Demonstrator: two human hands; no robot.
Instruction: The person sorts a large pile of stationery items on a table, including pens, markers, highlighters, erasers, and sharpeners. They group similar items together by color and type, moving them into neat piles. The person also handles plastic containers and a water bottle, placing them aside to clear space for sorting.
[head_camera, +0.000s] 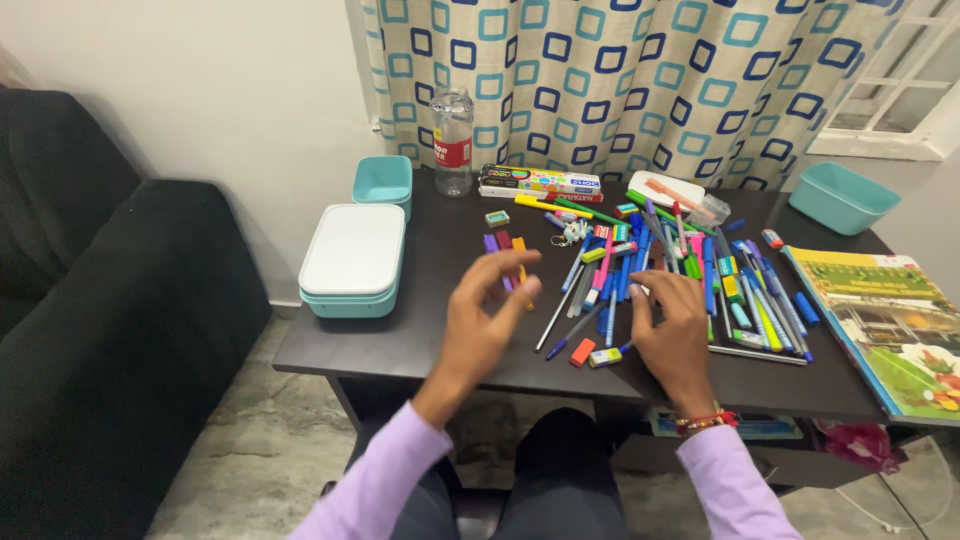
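Dark desk (420, 340): carries scattered pens (680, 270).
Left hand (490, 310): raised, fingers loosely apart, empty.
Right hand (672, 330): spread flat on pens.
Advice: separate one pen before pinching.

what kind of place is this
Probably a room in a home, at a small study table: a dark sofa beside the dark table, a patterned curtain by the window, and pens and a book spread out.
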